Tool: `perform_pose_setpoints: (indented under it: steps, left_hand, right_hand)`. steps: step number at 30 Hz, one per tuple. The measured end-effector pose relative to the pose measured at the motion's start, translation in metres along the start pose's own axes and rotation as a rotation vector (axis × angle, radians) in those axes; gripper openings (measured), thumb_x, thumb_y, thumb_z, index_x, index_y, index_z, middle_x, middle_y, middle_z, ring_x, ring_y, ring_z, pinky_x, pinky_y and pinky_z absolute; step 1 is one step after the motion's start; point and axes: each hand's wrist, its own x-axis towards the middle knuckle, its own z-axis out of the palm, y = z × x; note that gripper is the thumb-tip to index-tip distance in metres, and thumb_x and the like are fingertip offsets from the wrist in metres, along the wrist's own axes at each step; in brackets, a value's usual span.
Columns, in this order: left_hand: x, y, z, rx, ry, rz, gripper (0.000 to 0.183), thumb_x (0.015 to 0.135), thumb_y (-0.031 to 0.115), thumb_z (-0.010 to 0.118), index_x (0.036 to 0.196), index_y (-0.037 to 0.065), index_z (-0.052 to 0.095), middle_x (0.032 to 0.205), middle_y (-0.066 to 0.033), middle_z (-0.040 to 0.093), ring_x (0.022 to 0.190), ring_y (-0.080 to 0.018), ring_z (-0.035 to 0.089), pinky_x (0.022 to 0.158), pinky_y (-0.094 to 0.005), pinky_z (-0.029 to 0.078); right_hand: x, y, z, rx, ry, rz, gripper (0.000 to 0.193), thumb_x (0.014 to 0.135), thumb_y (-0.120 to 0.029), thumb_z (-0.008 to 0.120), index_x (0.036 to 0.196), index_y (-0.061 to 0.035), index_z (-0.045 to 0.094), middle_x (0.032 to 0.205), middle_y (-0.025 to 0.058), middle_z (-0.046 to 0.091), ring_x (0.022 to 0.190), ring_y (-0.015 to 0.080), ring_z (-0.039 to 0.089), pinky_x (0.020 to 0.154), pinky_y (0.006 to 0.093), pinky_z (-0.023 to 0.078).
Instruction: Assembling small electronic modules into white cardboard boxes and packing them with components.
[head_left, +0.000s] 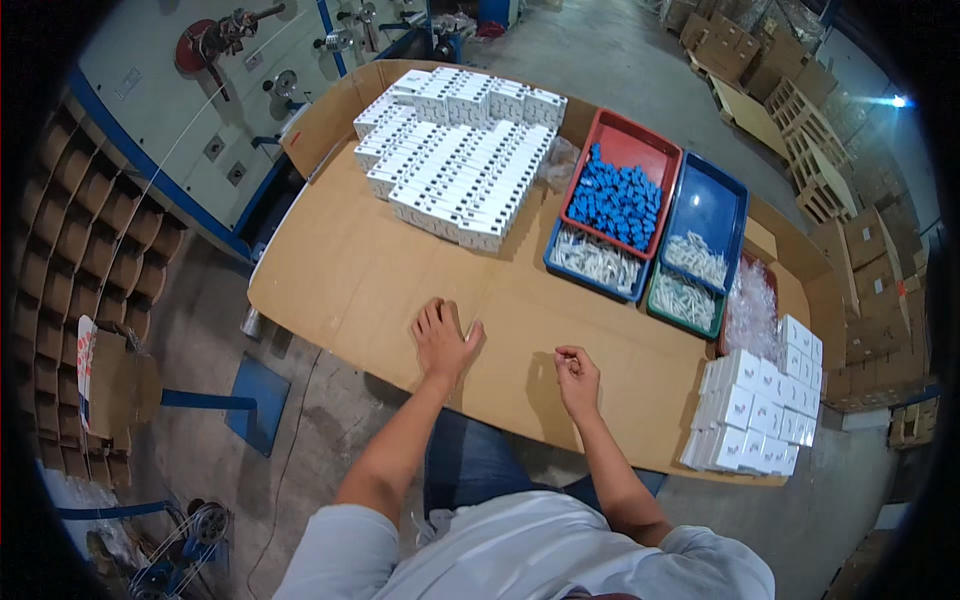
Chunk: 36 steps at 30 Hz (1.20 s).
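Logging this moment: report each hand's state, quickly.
Left hand: open, fingers spread, no object visible in it.
Right hand: curled closed; whether it holds something small cannot be told.

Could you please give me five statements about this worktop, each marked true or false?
1. The larger stack of white boxes stands left of the red tray. True.
2. The red tray holds blue pieces. True.
3. The left hand grips a white box. False: it is open, over the cardboard surface.
4. The green tray holds blue pieces. False: it holds whitish pieces.
5. The right hand is apart from the trays. True.
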Motion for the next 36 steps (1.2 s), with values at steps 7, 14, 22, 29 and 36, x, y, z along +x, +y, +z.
perform_pose_setpoints:
  steps: [7,14,22,29,36]
  left_hand:
    - [-0.003,-0.006,0.009,-0.042,0.067,0.008,0.054,0.083,0.044,0.068,0.119,0.005,0.058,0.127,-0.0136,0.055,0.123,-0.0327,0.048,0.106,-0.0483,0.034]
    - [0.003,-0.024,0.03,-0.621,0.218,-0.166,0.027,0.091,0.019,0.062,0.113,0.002,0.062,0.114,-0.0146,0.064,0.118,-0.0331,0.054,0.104,-0.0461,0.039]
    - [-0.067,-0.007,0.011,-0.592,0.201,0.028,0.035,0.09,0.014,0.063,0.122,0.002,0.061,0.125,-0.0197,0.062,0.126,-0.0366,0.051,0.112,-0.0452,0.036]
    - [-0.175,0.071,-0.043,-0.657,-0.069,0.408,0.039,0.086,0.008,0.067,0.125,0.004,0.061,0.128,-0.0172,0.061,0.124,-0.0349,0.056,0.107,-0.043,0.043]
    - [-0.171,0.058,-0.029,-0.907,-0.343,0.137,0.021,0.1,0.01,0.057,0.117,-0.001,0.063,0.108,-0.0119,0.068,0.1,-0.0217,0.067,0.085,-0.0326,0.055]
  right_hand:
    - [-0.081,0.016,-0.057,-0.105,-0.007,0.025,0.013,0.101,-0.011,0.062,0.107,-0.0004,0.067,0.08,-0.0003,0.065,0.069,0.0048,0.058,0.061,0.0211,0.048]
    - [-0.112,0.037,-0.076,-0.307,-0.055,-0.134,0.014,0.098,-0.008,0.064,0.108,0.0011,0.067,0.082,0.0054,0.068,0.07,0.0088,0.059,0.064,0.025,0.05]
    - [-0.13,0.041,-0.083,-0.301,-0.095,-0.178,0.016,0.096,-0.011,0.065,0.109,-0.0014,0.069,0.097,0.0125,0.074,0.079,0.0201,0.07,0.072,0.0305,0.056]
    - [-0.127,0.049,-0.089,-0.197,-0.072,-0.171,0.015,0.098,-0.01,0.064,0.109,-0.0014,0.07,0.097,0.0116,0.075,0.084,0.0175,0.071,0.075,0.0305,0.056]
    - [-0.127,0.045,-0.092,-0.11,-0.136,-0.09,0.021,0.1,-0.01,0.062,0.117,0.0009,0.067,0.108,0.0125,0.074,0.102,0.0183,0.071,0.088,0.0312,0.056]
